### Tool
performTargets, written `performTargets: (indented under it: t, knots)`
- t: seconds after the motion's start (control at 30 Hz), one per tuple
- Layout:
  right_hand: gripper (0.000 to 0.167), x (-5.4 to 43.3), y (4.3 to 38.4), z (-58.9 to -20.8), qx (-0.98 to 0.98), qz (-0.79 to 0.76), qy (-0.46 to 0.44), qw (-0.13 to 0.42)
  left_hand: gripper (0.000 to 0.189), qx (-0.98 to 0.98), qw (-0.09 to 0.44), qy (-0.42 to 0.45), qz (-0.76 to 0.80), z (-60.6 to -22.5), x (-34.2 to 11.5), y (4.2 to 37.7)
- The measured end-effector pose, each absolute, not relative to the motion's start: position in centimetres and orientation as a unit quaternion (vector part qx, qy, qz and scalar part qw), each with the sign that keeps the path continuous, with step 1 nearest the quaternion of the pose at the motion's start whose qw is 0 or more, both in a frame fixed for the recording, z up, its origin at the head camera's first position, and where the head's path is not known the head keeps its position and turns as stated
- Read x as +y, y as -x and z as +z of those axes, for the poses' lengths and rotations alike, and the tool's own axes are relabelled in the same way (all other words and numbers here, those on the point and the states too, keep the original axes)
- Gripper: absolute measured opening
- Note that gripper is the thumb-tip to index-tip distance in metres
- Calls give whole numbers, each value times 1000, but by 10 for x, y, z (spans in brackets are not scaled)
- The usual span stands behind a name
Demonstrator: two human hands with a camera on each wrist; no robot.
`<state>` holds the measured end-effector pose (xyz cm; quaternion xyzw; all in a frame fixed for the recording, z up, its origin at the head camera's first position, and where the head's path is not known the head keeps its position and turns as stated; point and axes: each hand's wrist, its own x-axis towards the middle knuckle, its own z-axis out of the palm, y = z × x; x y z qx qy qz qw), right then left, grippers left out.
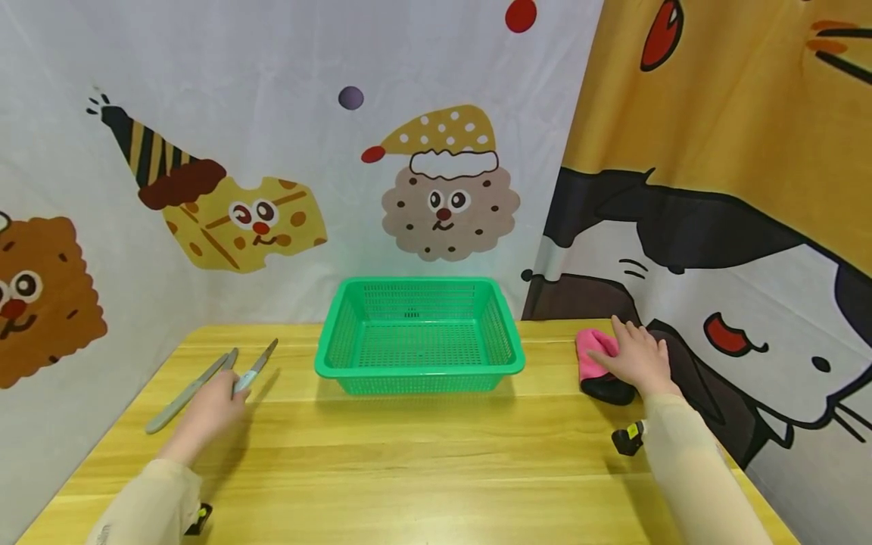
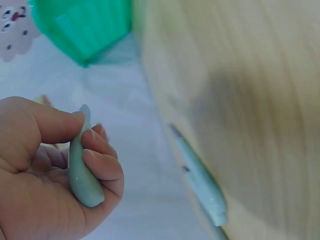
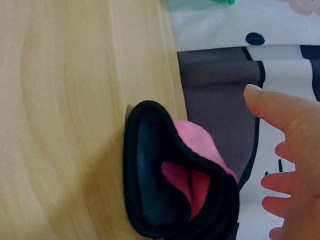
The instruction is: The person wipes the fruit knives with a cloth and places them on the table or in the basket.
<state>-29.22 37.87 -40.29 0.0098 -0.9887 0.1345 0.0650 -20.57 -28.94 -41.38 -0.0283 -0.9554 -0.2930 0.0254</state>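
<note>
My left hand grips a small knife by its pale green handle, with the blade pointing forward and up. In the left wrist view the fingers curl round that handle. Two more pale-handled knives lie close together on the table, just left of this hand. At the right, my right hand hovers with spread fingers over a soft pink item with black trim. The right wrist view shows the item's black-edged opening, and the hand apart from it with nothing in its fingers.
A green plastic basket with perforated sides stands at the back middle of the wooden table, between the hands. Behind and beside the table hangs a printed cloth with cartoon figures.
</note>
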Motion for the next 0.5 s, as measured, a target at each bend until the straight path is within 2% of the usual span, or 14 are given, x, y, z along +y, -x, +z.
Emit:
performTargets:
  t: [0.5]
  knots:
    - [105,382,310,-419,-989,145,28,27,15,-943,133,76,-294,-381,-259,181]
